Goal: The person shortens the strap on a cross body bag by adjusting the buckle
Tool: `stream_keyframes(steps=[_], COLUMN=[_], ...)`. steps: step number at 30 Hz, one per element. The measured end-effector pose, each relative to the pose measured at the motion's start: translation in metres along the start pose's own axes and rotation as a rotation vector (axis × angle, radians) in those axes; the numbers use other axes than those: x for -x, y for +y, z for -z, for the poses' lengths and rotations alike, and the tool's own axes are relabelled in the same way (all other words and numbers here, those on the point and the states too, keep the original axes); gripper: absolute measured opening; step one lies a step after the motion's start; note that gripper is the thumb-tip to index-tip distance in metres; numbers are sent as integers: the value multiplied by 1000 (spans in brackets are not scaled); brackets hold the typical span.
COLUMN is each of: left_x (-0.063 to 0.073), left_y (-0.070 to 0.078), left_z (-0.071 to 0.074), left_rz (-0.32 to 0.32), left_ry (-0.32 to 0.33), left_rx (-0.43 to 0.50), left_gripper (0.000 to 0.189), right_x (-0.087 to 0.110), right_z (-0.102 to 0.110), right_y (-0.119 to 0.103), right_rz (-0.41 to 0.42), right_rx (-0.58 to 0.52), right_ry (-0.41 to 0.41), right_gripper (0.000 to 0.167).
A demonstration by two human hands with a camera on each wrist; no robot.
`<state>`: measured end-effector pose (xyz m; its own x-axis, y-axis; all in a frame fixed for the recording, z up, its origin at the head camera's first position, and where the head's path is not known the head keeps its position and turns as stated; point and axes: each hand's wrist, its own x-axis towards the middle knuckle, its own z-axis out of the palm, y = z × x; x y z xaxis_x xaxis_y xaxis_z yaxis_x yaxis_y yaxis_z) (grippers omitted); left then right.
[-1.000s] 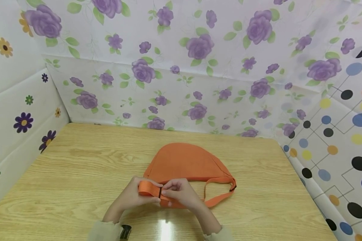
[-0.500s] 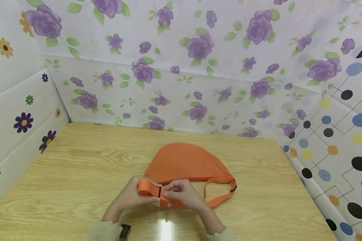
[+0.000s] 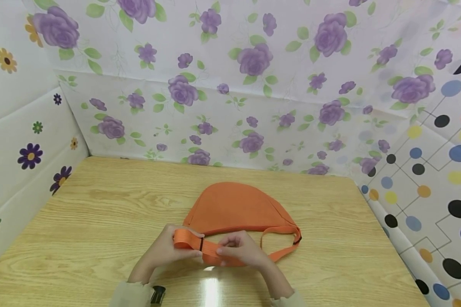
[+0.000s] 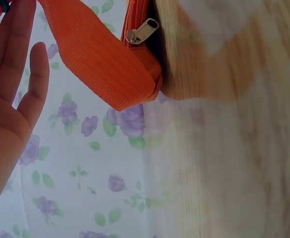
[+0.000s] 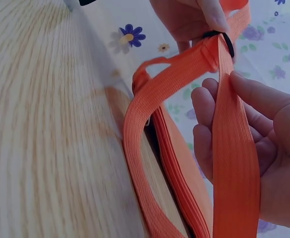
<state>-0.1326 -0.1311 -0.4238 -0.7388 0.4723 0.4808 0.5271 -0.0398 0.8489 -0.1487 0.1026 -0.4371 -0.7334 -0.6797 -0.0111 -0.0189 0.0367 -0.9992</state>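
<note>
An orange waist bag [image 3: 236, 207] lies on the wooden table, its curved side away from me. Its orange strap [image 5: 236, 168] passes through a black slide buckle [image 3: 201, 244], raised in front of the bag. My left hand [image 3: 165, 249] pinches the strap at this buckle, and a loop of webbing stands up beside the thumb. Just right of the buckle, my right hand [image 3: 246, 249] pinches the strap between thumb and fingers. In the left wrist view, the bag's metal zipper pull [image 4: 145, 31] shows near the hanging strap; the left fingertips are cut off there.
The wooden table [image 3: 119, 204] reaches to flower-printed sheets [image 3: 223, 111] at the back and left. A dotted sheet [image 3: 438, 183] covers the right side. Near the left sleeve is a small black object [image 3: 158, 294]. A second black buckle [image 3: 297, 240] sits at the bag's right end.
My right hand has slid rightward along the strap, away from the buckle, so more webbing shows between the hands. The left hand and buckle have shifted slightly left. The bag has stayed in place.
</note>
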Motion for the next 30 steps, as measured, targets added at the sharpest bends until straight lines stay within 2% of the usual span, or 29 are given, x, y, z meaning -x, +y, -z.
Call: stream_keyframes(steps=[4, 11, 17, 26, 30], left_x=[0, 3, 4, 4, 3], left_y=[1, -7, -9, -8, -8], left_z=[1, 2, 2, 0, 0], left_rz=[16, 20, 22, 36, 37], left_ry=[0, -3, 7, 9, 13], left_rx=[14, 23, 23, 24, 21], left_gripper=[28, 28, 30, 30, 30], right_x=[2, 0, -3, -6, -7], right_z=[2, 0, -3, -6, -8], right_y=[0, 1, 2, 1, 1], right_rz=[8, -3, 52, 72, 75], right_rx=[14, 19, 13, 12, 8], right_ry=[-8, -10, -34, -57, -43], right_gripper=[20, 21, 21, 23, 23])
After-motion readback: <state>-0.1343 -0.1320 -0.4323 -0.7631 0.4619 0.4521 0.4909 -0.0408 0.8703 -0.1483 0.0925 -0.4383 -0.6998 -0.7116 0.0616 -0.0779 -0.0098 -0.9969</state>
